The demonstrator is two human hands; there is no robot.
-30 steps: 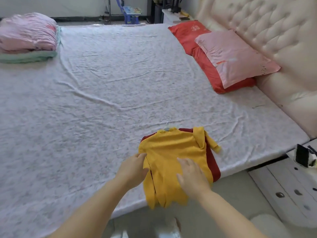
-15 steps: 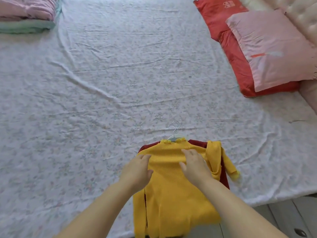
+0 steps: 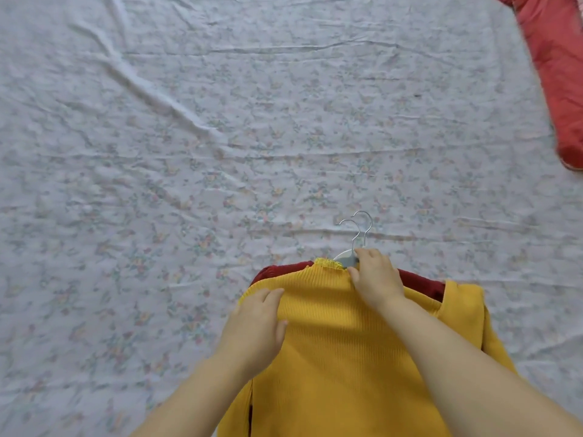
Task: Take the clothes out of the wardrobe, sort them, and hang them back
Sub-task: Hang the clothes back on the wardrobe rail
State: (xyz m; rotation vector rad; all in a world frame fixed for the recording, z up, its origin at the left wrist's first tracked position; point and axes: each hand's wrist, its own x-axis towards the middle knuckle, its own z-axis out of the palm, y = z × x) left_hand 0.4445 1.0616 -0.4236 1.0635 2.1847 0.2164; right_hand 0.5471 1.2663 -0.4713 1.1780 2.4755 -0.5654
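- The yellow sweater (image 3: 347, 342) is lying flat on the bed (image 3: 189, 152), near the edge by the person. It is lying on top of a dark red top (image 3: 416, 279), which is peeking out at both shoulders.
- Two hangers (image 3: 359, 230) are poking their silver hooks out past the collar, side by side.
- The right hand (image 3: 375, 279) is not lying on the chest of the sweater any more. It is sitting up at the collar now, and its grip is pinching the grey neck of the hangers just under the hooks.
- The left hand (image 3: 255, 323) is sitting higher too. It is resting on the sweater's left shoulder, with its grip spread flat and holding nothing.
- A red pillow (image 3: 555, 74) is lying well away at the top right.
- I am guessing the smoothing is ending and the lifting is starting, so the clothes are getting ready to go back in the wardrobe.
- I cannot tell if the fingers are holding one hanger or both.
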